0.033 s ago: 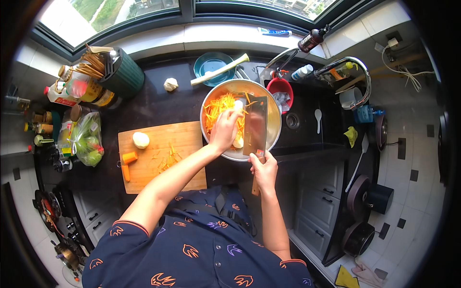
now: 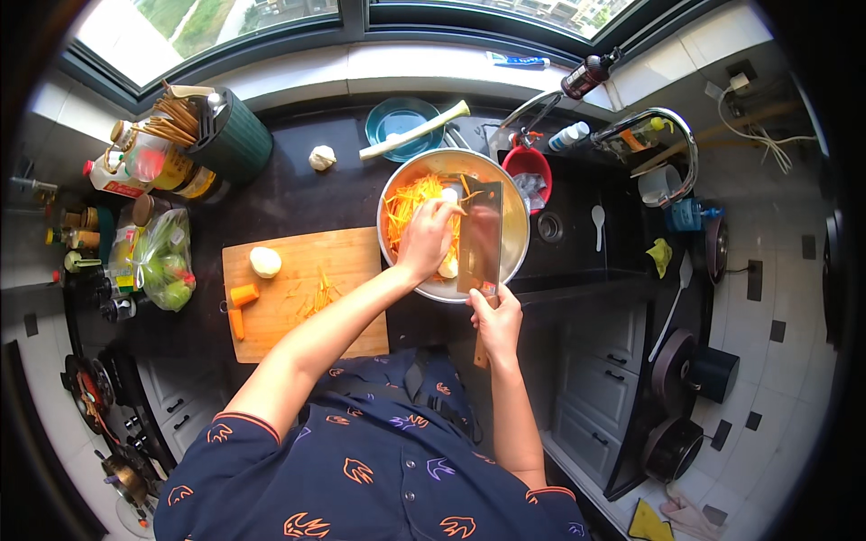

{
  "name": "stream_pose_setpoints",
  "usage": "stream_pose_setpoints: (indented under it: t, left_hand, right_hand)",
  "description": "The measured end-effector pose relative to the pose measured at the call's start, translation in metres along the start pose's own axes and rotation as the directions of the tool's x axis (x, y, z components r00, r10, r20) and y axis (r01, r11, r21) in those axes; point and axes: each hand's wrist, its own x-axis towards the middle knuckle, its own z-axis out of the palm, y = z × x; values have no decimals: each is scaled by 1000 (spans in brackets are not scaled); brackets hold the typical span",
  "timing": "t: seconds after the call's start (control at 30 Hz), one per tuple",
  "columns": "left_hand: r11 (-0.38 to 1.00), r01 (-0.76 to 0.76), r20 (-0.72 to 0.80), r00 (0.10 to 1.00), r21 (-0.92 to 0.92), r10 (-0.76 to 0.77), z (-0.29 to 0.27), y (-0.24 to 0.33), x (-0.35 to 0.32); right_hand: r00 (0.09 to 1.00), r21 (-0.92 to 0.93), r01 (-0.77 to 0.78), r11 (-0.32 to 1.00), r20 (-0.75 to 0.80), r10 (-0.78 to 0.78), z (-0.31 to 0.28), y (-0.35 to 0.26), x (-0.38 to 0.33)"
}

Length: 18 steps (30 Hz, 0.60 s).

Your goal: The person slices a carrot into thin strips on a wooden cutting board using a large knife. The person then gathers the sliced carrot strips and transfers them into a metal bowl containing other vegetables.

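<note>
My right hand (image 2: 497,317) is closed round the wooden handle of a broad cleaver (image 2: 482,234). Its blade hangs over a round metal bowl (image 2: 513,243). Bright shredded carrot (image 2: 410,200) heaps up in the bowl's left half, with a white object (image 2: 449,263) partly hidden among it. My left hand (image 2: 428,240) lies over the shreds, fingers extended and slightly bent, their tips at the blade's left edge; I see nothing held there. Left of the bowl, a wooden cutting board (image 2: 356,261) bears a peeled pale onion-like vegetable (image 2: 265,262), carrot pieces (image 2: 244,295) and loose shreds (image 2: 320,296).
Behind the bowl, a pale stalk (image 2: 417,133) lies across a teal plate (image 2: 397,117), near a garlic bulb (image 2: 322,158). At right are a red container (image 2: 539,164), the sink with its faucet (image 2: 690,149), and a white spoon (image 2: 598,227). Bagged vegetables (image 2: 167,266) stand left.
</note>
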Motion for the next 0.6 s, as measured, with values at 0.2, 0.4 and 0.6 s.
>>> stream_pose_setpoints:
  t: [0.2, 0.4, 0.6]
  left_hand:
    - [998, -63, -74, 995, -31, 60, 9, -2, 34]
    - [976, 150, 155, 972, 157, -174, 5, -39, -4]
    - [999, 53, -21, 998, 1, -53, -4, 1, 12]
  right_hand:
    - [998, -62, 25, 998, 52, -22, 1, -2, -13]
    - [999, -49, 41, 998, 2, -41, -4, -6, -16]
    - [1000, -68, 26, 997, 19, -25, -4, -3, -17]
